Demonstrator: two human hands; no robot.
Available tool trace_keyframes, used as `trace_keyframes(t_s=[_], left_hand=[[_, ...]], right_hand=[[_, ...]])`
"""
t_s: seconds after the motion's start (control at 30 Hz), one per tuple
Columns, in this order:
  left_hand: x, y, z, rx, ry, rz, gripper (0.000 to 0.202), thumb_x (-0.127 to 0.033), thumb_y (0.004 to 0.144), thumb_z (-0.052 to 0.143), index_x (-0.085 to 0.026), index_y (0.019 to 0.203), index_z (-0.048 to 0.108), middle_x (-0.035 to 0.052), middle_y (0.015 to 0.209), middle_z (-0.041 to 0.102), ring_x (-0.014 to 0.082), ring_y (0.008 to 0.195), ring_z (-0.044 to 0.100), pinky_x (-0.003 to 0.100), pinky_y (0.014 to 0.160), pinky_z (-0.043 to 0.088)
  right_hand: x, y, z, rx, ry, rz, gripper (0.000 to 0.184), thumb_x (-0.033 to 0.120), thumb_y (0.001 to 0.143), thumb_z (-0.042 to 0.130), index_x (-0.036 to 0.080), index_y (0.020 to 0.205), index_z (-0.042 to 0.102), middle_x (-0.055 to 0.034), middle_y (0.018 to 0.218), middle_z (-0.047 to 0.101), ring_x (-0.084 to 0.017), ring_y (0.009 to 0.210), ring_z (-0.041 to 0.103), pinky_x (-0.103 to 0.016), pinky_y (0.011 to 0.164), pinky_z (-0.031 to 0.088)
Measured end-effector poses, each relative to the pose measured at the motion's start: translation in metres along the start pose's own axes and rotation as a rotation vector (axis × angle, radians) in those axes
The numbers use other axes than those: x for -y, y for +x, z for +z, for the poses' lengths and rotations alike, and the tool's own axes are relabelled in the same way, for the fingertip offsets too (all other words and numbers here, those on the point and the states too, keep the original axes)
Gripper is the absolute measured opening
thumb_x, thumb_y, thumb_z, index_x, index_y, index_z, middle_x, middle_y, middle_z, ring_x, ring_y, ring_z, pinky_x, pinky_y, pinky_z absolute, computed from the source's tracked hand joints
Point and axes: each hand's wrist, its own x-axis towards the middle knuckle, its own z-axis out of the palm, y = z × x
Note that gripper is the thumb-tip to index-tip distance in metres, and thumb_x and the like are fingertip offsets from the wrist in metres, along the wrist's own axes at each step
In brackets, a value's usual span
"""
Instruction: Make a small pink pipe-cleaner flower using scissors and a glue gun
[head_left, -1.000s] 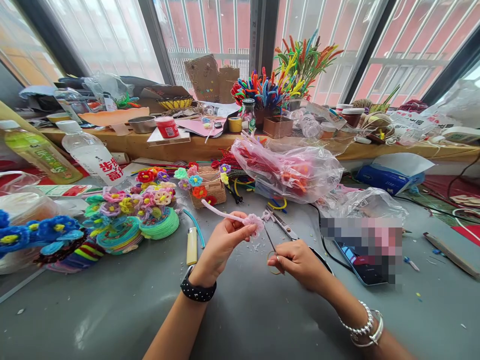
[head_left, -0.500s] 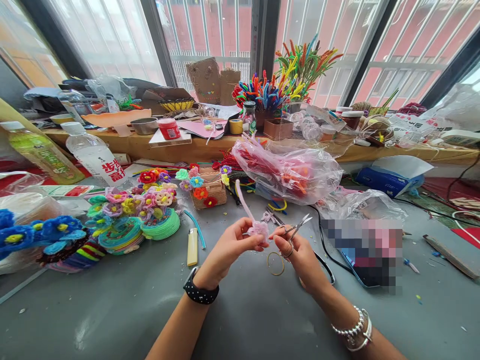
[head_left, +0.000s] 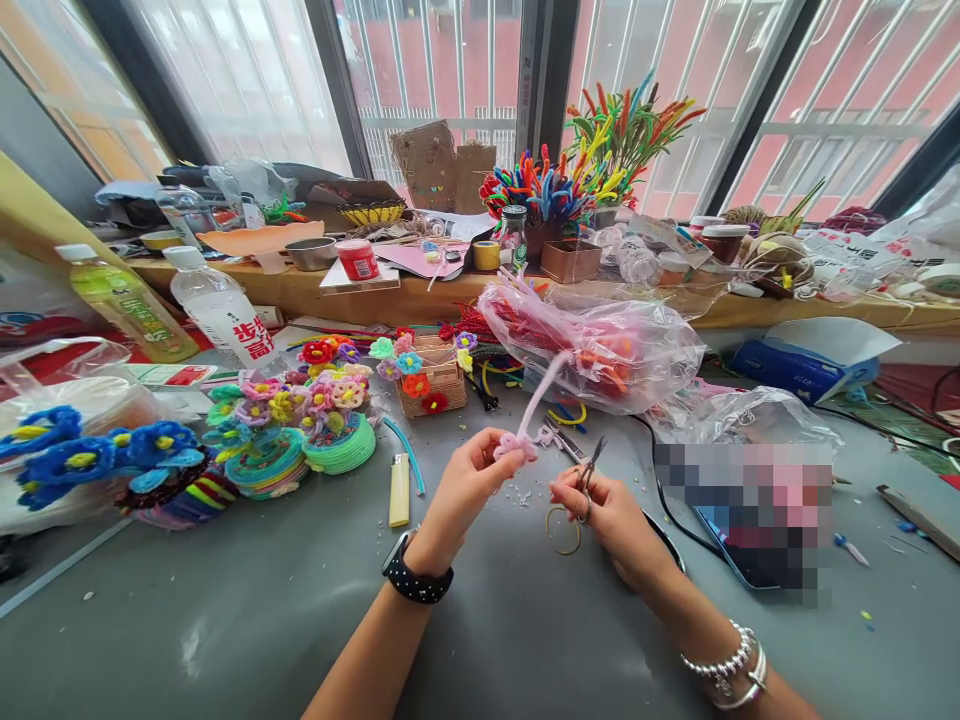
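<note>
Pinched between the thumb and fingers of my left hand (head_left: 474, 478) is a pale pink pipe-cleaner flower (head_left: 514, 446). One fuzzy strand of it sticks up and to the right. My right hand (head_left: 611, 515) is closed on a small pair of scissors (head_left: 591, 468), blades pointing up, a finger through one loop. A gap separates the scissors from the flower. Small pale fluff clippings (head_left: 519, 494) lie on the grey table beneath. Beside my left wrist lies a cream lighter (head_left: 400, 490), with a blue pipe cleaner (head_left: 406, 455) next to it.
Colourful pipe-cleaner flower pots (head_left: 339, 440) and blue flowers (head_left: 82, 460) stand at left. A clear bag of pipe cleaners (head_left: 600, 345) lies ahead. On the right are a phone (head_left: 739, 560), partly blurred, and a black cable (head_left: 660, 480). Bottles (head_left: 221, 310) stand at the back left.
My right hand has drawn the scissors away from the flower, down and to the right. The flower has turned in my left hand, so its strand now leans right. The view has shifted slightly left.
</note>
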Motion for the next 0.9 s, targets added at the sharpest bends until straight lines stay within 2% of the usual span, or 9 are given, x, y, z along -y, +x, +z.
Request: trace_keyframes(t_s=[0.07,0.13,0.27,0.33,0.43,0.6,0.73,0.8,0.9], left_hand=[[-0.001,0.0,-0.002,-0.013,0.011,0.021,0.014,-0.028,0.072,0.057,-0.015,0.078,0.058,0.0019,0.074,0.061,0.0085,0.057,0.045,0.02,0.05,0.031],[-0.002,0.0,-0.003,-0.032,0.019,0.031,0.014,-0.028,0.071,0.058,-0.015,0.075,0.059,-0.0002,0.067,0.058,0.0083,0.056,0.044,0.02,0.049,0.03],[-0.005,0.001,-0.005,-0.118,-0.052,0.048,0.014,-0.028,0.069,0.06,-0.016,0.076,0.062,-0.0017,0.067,0.055,0.0083,0.059,0.044,0.019,0.052,0.033],[-0.006,0.002,-0.007,-0.158,-0.181,0.067,0.014,-0.026,0.069,0.061,-0.016,0.077,0.062,-0.0007,0.073,0.058,0.0097,0.068,0.049,0.019,0.061,0.039],[-0.005,0.003,-0.011,-0.15,-0.371,0.082,0.012,-0.023,0.067,0.062,-0.015,0.077,0.062,0.0013,0.079,0.062,0.0122,0.077,0.055,0.024,0.074,0.042],[-0.005,0.003,-0.014,-0.186,-0.494,0.16,0.008,-0.02,0.068,0.061,-0.016,0.074,0.059,0.0012,0.08,0.064,0.0118,0.076,0.059,0.025,0.076,0.045],[-0.006,0.001,-0.014,-0.099,-0.45,0.157,0.004,-0.019,0.069,0.058,-0.015,0.069,0.056,0.003,0.09,0.063,0.0126,0.085,0.057,0.024,0.08,0.043],[-0.006,0.0,-0.014,-0.054,-0.41,0.138,0.006,-0.021,0.069,0.058,-0.015,0.069,0.055,0.0026,0.081,0.064,0.013,0.081,0.058,0.024,0.078,0.043],[-0.009,-0.002,-0.012,-0.029,-0.374,0.11,0.011,-0.025,0.068,0.059,-0.016,0.069,0.053,-0.0011,0.064,0.061,0.0116,0.066,0.059,0.024,0.069,0.046]], right_hand=[[0.0,-0.001,0.0,0.088,-0.059,0.042,0.035,0.047,0.075,0.049,0.014,0.067,0.058,-0.0001,0.059,0.052,-0.011,0.054,0.044,-0.024,0.057,0.036],[0.0,-0.002,-0.001,0.116,-0.102,0.015,0.042,0.05,0.078,0.043,0.014,0.066,0.061,-0.0018,0.059,0.055,-0.011,0.055,0.047,-0.025,0.059,0.037],[-0.002,-0.001,-0.005,0.044,-0.117,-0.058,0.048,0.054,0.078,0.039,0.014,0.063,0.061,-0.005,0.069,0.06,-0.012,0.059,0.049,-0.023,0.057,0.037],[-0.004,0.0,-0.008,0.023,-0.088,-0.037,0.053,0.058,0.076,0.037,0.013,0.063,0.06,-0.0049,0.064,0.059,-0.01,0.052,0.046,-0.023,0.051,0.034],[-0.009,0.002,-0.01,0.035,-0.004,-0.012,0.061,0.067,0.071,0.032,0.013,0.061,0.058,-0.0036,0.052,0.057,-0.008,0.039,0.039,-0.023,0.044,0.03],[-0.009,0.003,-0.01,0.009,0.036,-0.026,0.067,0.071,0.07,0.028,0.013,0.057,0.06,-0.0034,0.055,0.053,-0.008,0.044,0.037,-0.022,0.043,0.024],[-0.007,0.005,-0.011,-0.044,0.034,0.022,0.065,0.069,0.07,0.031,0.013,0.061,0.063,-0.0012,0.053,0.047,-0.008,0.045,0.034,-0.022,0.044,0.024],[-0.007,0.005,-0.012,-0.047,0.018,0.048,0.063,0.069,0.069,0.034,0.013,0.064,0.064,0.0013,0.046,0.043,-0.008,0.042,0.033,-0.022,0.044,0.024],[-0.008,0.004,-0.013,-0.017,0.013,0.025,0.06,0.067,0.069,0.037,0.013,0.068,0.062,-0.0012,0.052,0.053,-0.007,0.04,0.034,-0.022,0.044,0.026]])
